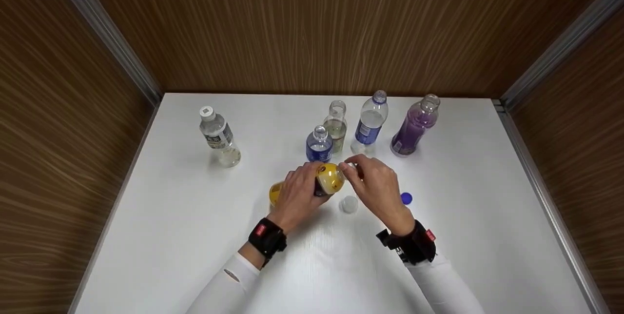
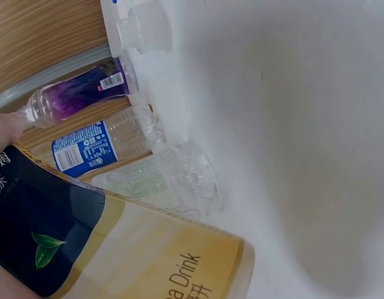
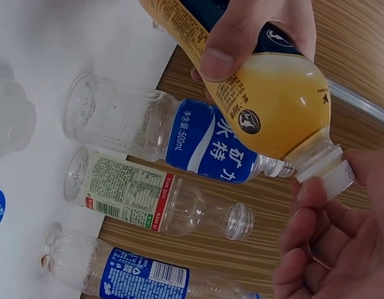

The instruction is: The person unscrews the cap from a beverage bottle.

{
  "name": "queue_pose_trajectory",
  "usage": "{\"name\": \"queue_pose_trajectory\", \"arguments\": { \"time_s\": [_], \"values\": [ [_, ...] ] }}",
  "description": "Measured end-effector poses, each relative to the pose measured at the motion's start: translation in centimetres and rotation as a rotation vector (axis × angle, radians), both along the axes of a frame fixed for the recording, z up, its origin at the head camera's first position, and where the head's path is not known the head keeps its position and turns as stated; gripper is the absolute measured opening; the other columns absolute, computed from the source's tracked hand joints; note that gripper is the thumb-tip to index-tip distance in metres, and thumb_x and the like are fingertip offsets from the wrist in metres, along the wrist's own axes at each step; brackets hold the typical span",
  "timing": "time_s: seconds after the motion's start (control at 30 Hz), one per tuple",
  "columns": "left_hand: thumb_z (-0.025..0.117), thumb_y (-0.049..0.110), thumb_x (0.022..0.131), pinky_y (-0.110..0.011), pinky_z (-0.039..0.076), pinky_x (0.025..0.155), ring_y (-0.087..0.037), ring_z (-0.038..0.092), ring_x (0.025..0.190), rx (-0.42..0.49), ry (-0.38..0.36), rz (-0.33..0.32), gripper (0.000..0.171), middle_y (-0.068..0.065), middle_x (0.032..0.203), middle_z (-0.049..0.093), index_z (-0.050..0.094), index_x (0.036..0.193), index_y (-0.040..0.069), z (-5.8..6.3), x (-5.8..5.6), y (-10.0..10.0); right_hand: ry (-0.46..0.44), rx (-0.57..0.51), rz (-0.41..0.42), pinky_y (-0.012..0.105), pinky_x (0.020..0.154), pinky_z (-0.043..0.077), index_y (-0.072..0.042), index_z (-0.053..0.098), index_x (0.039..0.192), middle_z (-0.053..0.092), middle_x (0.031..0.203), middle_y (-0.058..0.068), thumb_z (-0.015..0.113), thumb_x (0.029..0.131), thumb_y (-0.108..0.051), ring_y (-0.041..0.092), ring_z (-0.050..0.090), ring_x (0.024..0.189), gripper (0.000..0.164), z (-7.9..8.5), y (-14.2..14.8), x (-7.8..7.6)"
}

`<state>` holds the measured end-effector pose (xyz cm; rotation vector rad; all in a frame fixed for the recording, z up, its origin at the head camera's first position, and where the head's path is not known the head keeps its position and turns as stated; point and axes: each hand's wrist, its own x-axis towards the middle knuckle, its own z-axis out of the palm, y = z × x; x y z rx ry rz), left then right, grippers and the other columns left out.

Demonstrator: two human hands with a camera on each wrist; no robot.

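Observation:
My left hand grips a milk tea bottle with a yellow and dark blue label around its middle, tilted so its neck points right. At that neck, the thumb and fingers of my right hand pinch a white cap. In the right wrist view the cap sits at the bottle's mouth, a white ring just below it. The left wrist view has the lower part of the bottle above the white table, its label showing green leaves.
Uncapped bottles stand behind my hands: a short blue-labelled one, a pale-labelled one, a taller blue-labelled one and a purple one. A white-capped bottle stands left. Loose white and blue caps lie nearby.

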<state>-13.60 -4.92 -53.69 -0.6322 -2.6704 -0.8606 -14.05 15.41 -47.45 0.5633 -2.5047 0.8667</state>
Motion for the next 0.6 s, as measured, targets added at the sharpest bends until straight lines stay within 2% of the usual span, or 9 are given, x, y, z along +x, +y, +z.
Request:
{"name": "queue_pose_trajectory", "arguments": {
  "time_s": [0.17, 0.37, 0.6],
  "values": [
    [0.085, 0.032, 0.087, -0.044, 0.05, 0.097, -0.027, 0.062, 0.111, 0.01, -0.003, 0.002, 0.072, -0.011, 0.126, 0.063, 0.045, 0.143, 0.008, -0.1, 0.0, -0.1, 0.005, -0.007, 0.118, 0.039, 0.065, 0.05, -0.001, 0.07, 0.114, 0.064, 0.085, 0.005, 0.071, 0.1, -0.02, 0.025, 0.061, 0.077, 0.024, 0.0, 0.4, 0.0],
    [0.084, 0.033, 0.088, -0.044, 0.05, 0.098, -0.026, 0.062, 0.109, 0.021, -0.017, 0.008, 0.071, -0.01, 0.124, 0.063, 0.047, 0.142, 0.007, -0.1, -0.1, -0.2, 0.0, -0.018, 0.239, 0.041, 0.082, 0.054, 0.002, 0.062, 0.124, 0.066, 0.106, 0.011, 0.071, 0.098, -0.012, 0.023, 0.062, 0.094, 0.031, 0.0, 1.1, 0.1],
    [0.085, 0.035, 0.087, -0.042, 0.051, 0.095, -0.025, 0.062, 0.107, 0.035, -0.024, 0.012, 0.071, -0.009, 0.122, 0.063, 0.047, 0.141, 0.008, -0.2, -0.1, -0.2, -0.035, -0.057, 0.345, 0.039, 0.083, 0.054, 0.0, 0.06, 0.126, 0.063, 0.109, 0.008, 0.071, 0.096, -0.001, 0.019, 0.061, 0.097, 0.032, 0.2, 1.6, 0.0]
  ]
}}
